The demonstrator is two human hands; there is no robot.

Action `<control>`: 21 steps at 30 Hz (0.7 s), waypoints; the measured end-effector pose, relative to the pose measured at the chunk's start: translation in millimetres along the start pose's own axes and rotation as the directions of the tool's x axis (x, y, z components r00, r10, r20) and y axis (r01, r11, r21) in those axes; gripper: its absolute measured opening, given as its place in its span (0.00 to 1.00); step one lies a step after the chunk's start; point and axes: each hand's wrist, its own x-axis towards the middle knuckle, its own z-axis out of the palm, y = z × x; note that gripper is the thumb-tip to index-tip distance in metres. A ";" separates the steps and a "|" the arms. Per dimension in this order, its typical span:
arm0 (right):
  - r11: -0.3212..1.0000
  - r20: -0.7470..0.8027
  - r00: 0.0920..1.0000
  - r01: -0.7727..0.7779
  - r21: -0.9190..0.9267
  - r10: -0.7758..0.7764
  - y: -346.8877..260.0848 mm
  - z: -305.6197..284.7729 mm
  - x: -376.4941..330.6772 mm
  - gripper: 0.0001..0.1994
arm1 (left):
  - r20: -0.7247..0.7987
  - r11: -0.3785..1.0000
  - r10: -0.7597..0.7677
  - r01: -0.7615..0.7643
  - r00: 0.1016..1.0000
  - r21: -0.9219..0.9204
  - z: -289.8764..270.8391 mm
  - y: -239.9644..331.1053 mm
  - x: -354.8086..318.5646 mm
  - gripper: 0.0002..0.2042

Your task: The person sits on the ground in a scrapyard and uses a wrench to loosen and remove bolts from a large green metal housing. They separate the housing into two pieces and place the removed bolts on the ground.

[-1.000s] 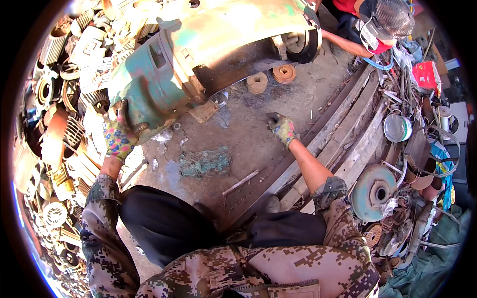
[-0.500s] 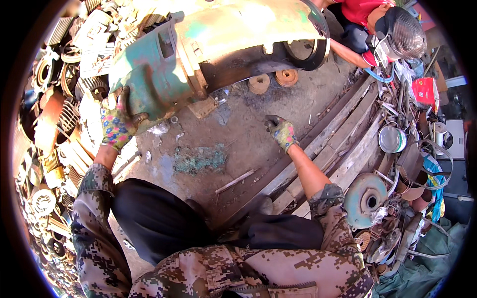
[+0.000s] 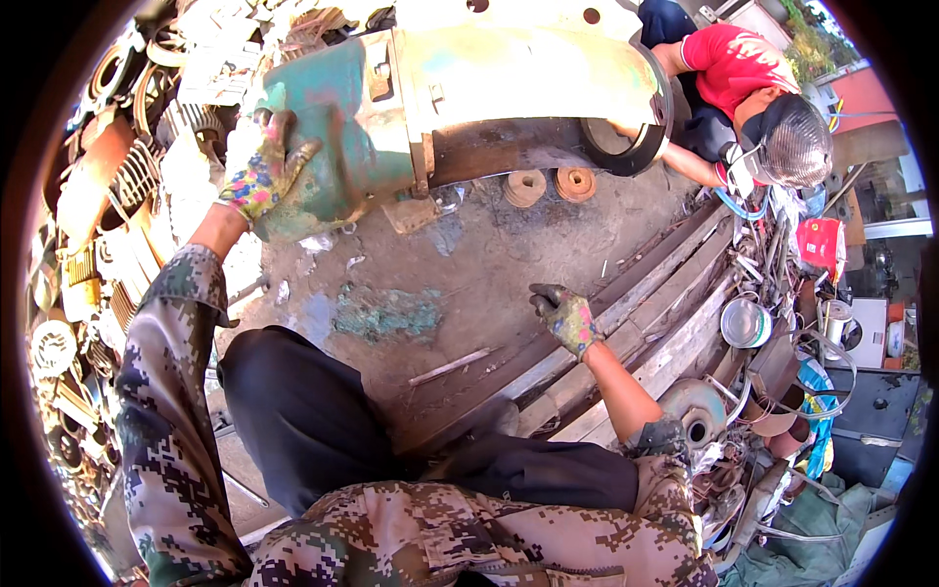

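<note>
A large metal casing (image 3: 342, 147), worn green paint on its left part, lies across the far side. My left hand (image 3: 262, 174), in a flowered glove with dirty fingertips, rests on the casing's left end with thumb and fingers apart. My right hand (image 3: 567, 321), in a matching glove, hangs in the air over the ground by some long beams (image 3: 626, 338). Its fingers are loosely bent and nothing shows in them. A black ring-shaped rim (image 3: 648, 149) forms the casing's right end. Beyond that rim, a co-worker in a red shirt (image 3: 729, 64) crouches with an arm against it.
Two brown rolls (image 3: 575, 183) stand beneath the casing's near edge. Scrap metal parts (image 3: 137, 181) pile up along the left. At the right are an open tin can (image 3: 745, 323), a round metal piece (image 3: 693, 416), a red bag (image 3: 822, 243) and green cloth (image 3: 812, 538).
The casing has turned to lie more level, its left end higher in view. My left hand has shifted along its end, fingers farther onto the surface. The co-worker stays by the right end.
</note>
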 end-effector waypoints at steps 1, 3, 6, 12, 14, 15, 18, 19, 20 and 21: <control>1.000 0.011 1.000 0.004 0.017 -0.004 -1.4 1.0 -2.9 0.14 | -0.014 0.997 0.028 -0.027 0.999 0.073 -0.5 0.5 0.4 0.32; 1.000 0.050 0.999 0.010 -0.011 -0.009 -3.4 12.9 -9.0 0.15 | -0.226 0.931 0.295 -0.226 0.929 0.286 5.0 -8.8 1.1 0.31; 0.999 0.111 0.994 0.028 -0.037 -0.024 -10.1 26.2 -17.3 0.15 | -0.065 0.971 0.162 -0.147 0.985 0.188 5.1 -7.5 4.7 0.31; 0.990 0.052 0.989 0.138 0.032 -0.140 -26.3 38.7 8.2 0.14 | 0.010 0.971 0.151 -0.150 0.988 0.185 4.5 -8.3 0.3 0.31; 0.989 -0.017 0.993 0.116 0.086 -0.115 -22.1 40.5 21.3 0.14 | 0.058 0.973 0.139 -0.147 0.989 0.175 4.4 -9.3 0.8 0.31; 0.988 -0.055 0.990 0.135 0.068 -0.132 -15.7 39.7 26.9 0.13 | 0.045 0.972 0.155 -0.160 0.987 0.169 5.8 -10.0 1.6 0.31; 0.981 -0.136 0.974 0.190 0.033 -0.184 -8.2 37.8 34.3 0.12 | 0.026 0.969 0.183 -0.185 0.983 0.166 8.6 -15.4 1.4 0.33; 0.980 -0.132 0.972 0.199 0.018 -0.195 -7.8 38.2 34.6 0.12 | 0.031 0.967 0.185 -0.187 0.982 0.173 8.1 -17.4 1.8 0.33; 0.979 -0.131 0.970 0.206 0.002 -0.204 -8.5 37.9 33.3 0.12 | 0.036 0.965 0.189 -0.192 0.981 0.177 8.1 -17.7 2.1 0.33; 0.977 -0.129 0.969 0.212 -0.014 -0.212 -9.2 37.8 31.8 0.12 | 0.031 0.964 0.204 -0.206 0.979 0.170 9.0 -16.9 2.0 0.33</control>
